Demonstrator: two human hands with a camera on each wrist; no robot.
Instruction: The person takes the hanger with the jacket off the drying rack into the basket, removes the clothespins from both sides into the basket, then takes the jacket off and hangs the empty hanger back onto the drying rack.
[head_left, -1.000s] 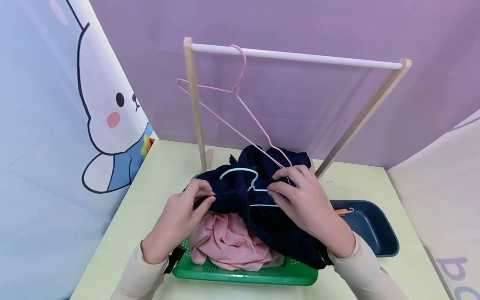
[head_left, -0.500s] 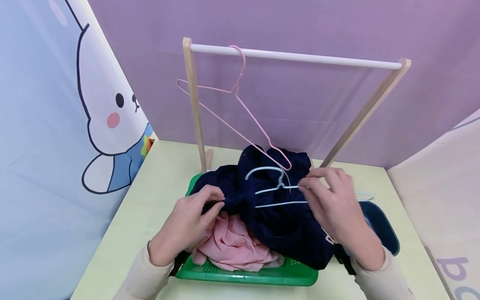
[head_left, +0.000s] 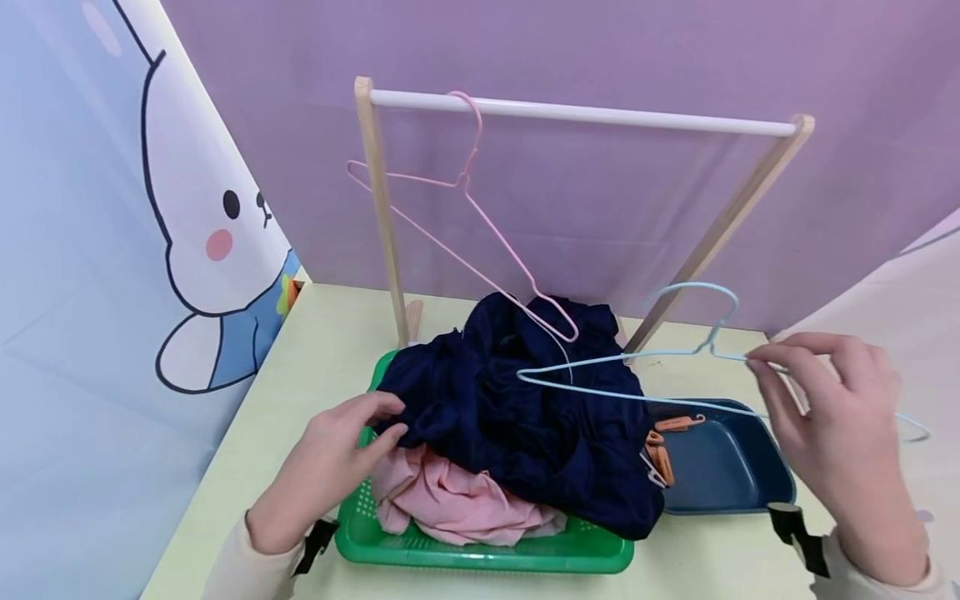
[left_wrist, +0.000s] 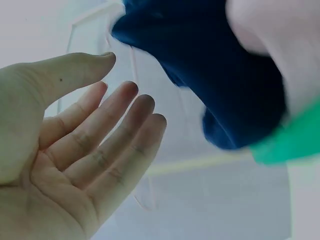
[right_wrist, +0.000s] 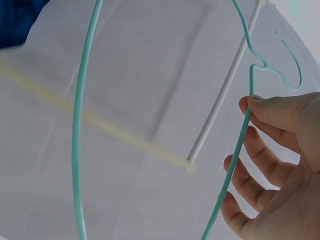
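Note:
In the head view my right hand (head_left: 840, 417) pinches one shoulder of a light blue wire hanger (head_left: 701, 352), close to its hook. The right wrist view shows thumb and forefinger on the hanger's wire (right_wrist: 250, 80), the other fingers loosely bent beside it. A dark navy garment (head_left: 525, 433) lies heaped on a green basket (head_left: 480, 560), over a pink cloth (head_left: 465, 504). My left hand (head_left: 337, 454) is by the garment's left edge. Its fingers are relaxed and hold nothing, apart from the cloth in the left wrist view (left_wrist: 95, 135).
A pink hanger (head_left: 495, 229) hangs from the white bar (head_left: 600, 114) of a wooden-legged rack, its lower corner over the navy garment. Right of the basket, a dark blue tray (head_left: 720, 467) holds several orange clips (head_left: 660, 458). A white clip (head_left: 652, 471) lies at its edge.
My right hand has moved right, drawing the light blue hanger out of the navy garment. My left hand has let go of the cloth's edge and shifted slightly left.

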